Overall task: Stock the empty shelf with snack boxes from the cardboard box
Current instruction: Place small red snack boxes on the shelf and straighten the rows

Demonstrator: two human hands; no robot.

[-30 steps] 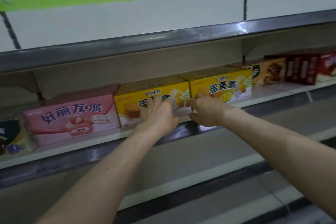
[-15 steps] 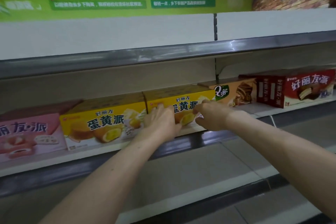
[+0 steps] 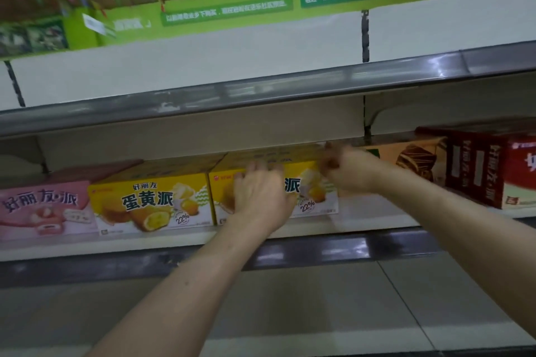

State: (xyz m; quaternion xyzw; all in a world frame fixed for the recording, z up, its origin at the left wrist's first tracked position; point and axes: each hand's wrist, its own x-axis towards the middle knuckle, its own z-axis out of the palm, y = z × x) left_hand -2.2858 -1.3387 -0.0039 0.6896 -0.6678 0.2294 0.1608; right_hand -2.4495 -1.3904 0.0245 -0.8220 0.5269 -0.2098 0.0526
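Observation:
Two yellow snack boxes stand side by side on the middle shelf [image 3: 362, 222]. My left hand [image 3: 261, 197] lies flat against the front of the right yellow box [image 3: 314, 197], fingers spread. My right hand [image 3: 345, 171] rests at that box's upper right corner, blurred, fingers curled against its end. The left yellow box [image 3: 150, 203] stands free beside it. A pink box [image 3: 43, 209] sits at the far left, a brown box [image 3: 412, 159] and a red box [image 3: 493, 171] to the right. The cardboard box is out of view.
The upper shelf [image 3: 261, 90] above holds nothing visible. Its metal front edge overhangs the boxes. A lower shelf [image 3: 290, 307] spreads under my forearms. A green sign band [image 3: 232, 9] and coloured bunting hang at the top.
The view has swung up and slightly left. My right hand has shifted from the front of the right yellow box up to its top right corner; my left hand stays on its face.

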